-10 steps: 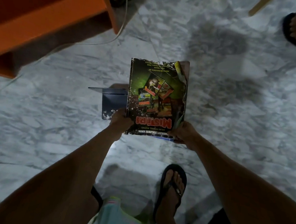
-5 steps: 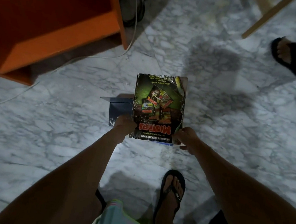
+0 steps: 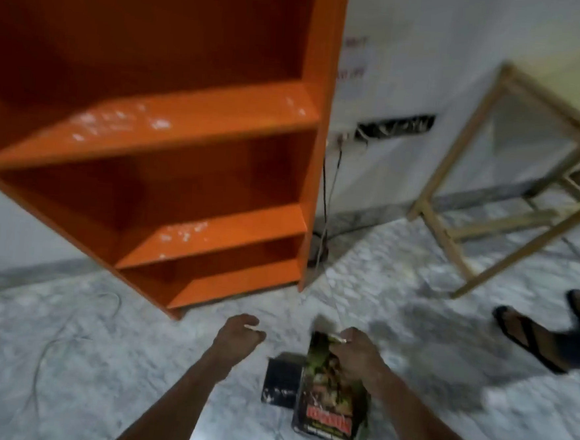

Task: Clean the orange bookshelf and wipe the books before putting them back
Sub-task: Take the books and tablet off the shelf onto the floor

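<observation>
A: Head view, the only one. What's different from a moment ago?

B: The gaze has lifted from the floor to the tall orange wooden bookshelf [image 3: 191, 137], which now fills the far left. Half a second back both hands held the tattered green-and-red paperback book [image 3: 332, 398] by its near edge; now only the right hand [image 3: 354, 355] has it.

A: How is that grip?

B: Closed on the book's upper edge, with the book hanging down from it, cover toward the camera, low and right of centre, above the grey marbled floor [image 3: 66, 358]. The left hand [image 3: 239, 333] has let go and hangs free, fingers loosely curled around nothing.

A: And the shelf itself?

B: Every compartment in sight is bare of books. The middle board [image 3: 171, 125] carries pale specks, and so does the lower board [image 3: 212, 235]. Motion blur keeps me from saying whether that's dust, chipped paint or glare.

A: Anything else nearby?

B: A dark navy flat book [image 3: 280, 384] lies on the floor just left of the held one. A light wooden frame stand [image 3: 490, 185] leans at the far right, and another person's sandalled foot [image 3: 527, 336] shows beyond it.

A: So what does the change mean?

B: My reading: the book is headed for the shelf. If those specks are dust, the boards may need another wipe first.
</observation>
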Demonstrator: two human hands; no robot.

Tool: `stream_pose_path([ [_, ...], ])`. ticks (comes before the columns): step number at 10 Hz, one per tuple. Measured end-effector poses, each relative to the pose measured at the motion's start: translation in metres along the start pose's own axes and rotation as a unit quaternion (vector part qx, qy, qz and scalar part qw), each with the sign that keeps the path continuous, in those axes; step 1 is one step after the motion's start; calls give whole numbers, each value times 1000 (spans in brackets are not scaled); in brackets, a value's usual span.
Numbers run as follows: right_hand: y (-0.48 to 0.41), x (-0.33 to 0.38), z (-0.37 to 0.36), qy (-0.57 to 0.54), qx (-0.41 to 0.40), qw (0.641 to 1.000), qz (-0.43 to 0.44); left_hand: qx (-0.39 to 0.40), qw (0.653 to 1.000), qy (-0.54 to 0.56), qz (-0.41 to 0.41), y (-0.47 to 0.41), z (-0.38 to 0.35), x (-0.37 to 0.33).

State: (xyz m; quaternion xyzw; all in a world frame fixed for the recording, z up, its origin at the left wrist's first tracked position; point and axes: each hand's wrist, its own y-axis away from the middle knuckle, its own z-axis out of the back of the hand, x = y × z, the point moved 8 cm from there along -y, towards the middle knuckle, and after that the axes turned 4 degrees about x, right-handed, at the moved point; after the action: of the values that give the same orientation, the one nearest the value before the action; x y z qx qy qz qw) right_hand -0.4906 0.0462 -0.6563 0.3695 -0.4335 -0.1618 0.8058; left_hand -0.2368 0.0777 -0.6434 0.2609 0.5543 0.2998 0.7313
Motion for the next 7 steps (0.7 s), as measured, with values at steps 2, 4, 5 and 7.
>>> stream_pose_path([
  [2, 92, 161, -15, 62, 54, 992, 96, -103, 991, -47, -70, 129, 116, -112],
  [4, 195, 294, -31, 125, 74, 961, 236, -213, 970, -45, -107, 256, 222, -171],
  [5, 249, 359, -35, 129, 70, 945, 291, -269, 952, -44, -138, 322, 269, -199],
  [7, 349, 464, -57, 135, 90, 901, 402, -392, 900, 3, -192, 425, 350, -233],
])
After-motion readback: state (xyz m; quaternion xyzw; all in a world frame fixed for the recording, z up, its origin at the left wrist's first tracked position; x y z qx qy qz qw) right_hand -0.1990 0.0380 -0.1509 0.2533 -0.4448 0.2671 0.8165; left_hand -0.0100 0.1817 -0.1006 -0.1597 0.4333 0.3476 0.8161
